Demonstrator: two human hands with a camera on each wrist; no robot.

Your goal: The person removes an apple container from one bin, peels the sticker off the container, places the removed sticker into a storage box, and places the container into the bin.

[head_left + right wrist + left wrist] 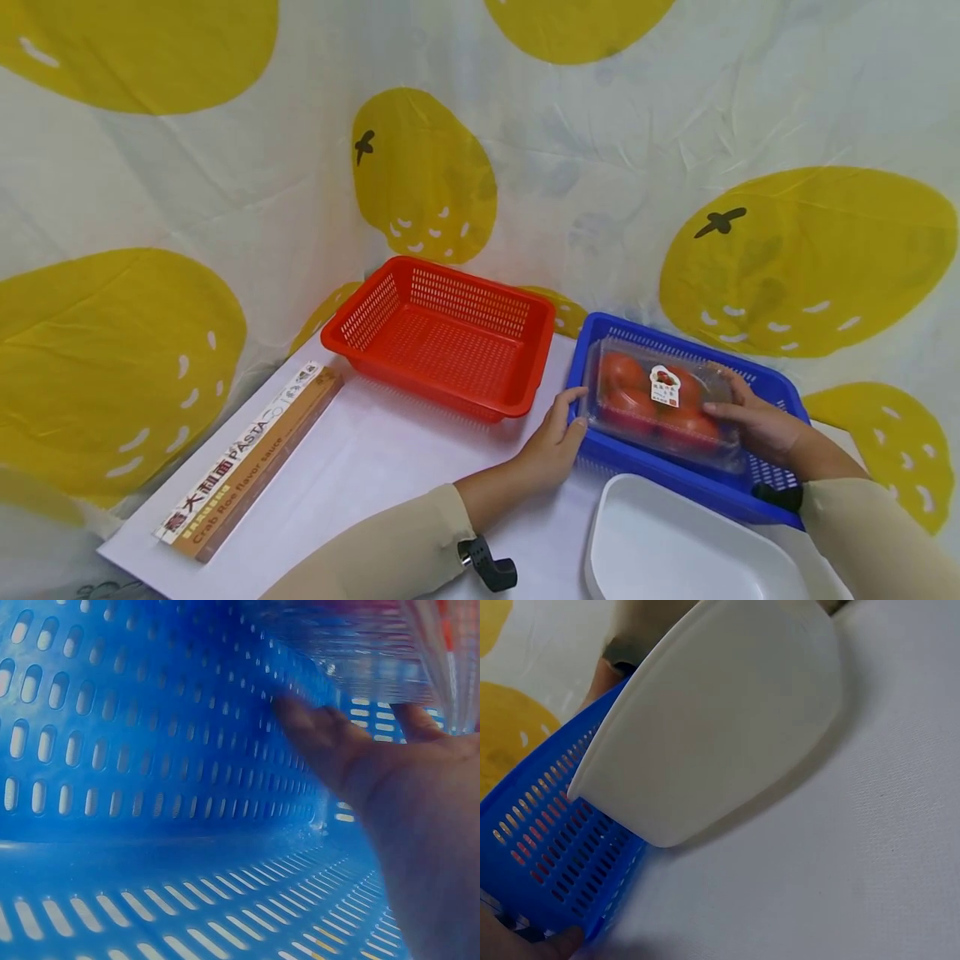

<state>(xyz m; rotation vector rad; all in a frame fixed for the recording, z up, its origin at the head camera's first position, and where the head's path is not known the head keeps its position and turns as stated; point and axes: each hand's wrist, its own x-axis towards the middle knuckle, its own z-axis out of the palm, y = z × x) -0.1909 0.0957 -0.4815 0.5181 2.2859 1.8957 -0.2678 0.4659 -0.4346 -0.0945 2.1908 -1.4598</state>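
Observation:
A clear plastic box of tomatoes with a white label lies tilted in the blue basket. My right hand grips the box's right end, thumb on top. In the right wrist view, that hand reaches inside the basket under the clear plastic. At the basket's left side, my left hand holds the rim, its fingertips close to the box's left end. Only part of the left hand shows in the left wrist view, at the basket's corner.
A white tub stands in front of the blue basket, close to both forearms. Further left is a red basket with nothing inside. A long pasta box lies near the table's left edge. Patterned cloth hangs behind.

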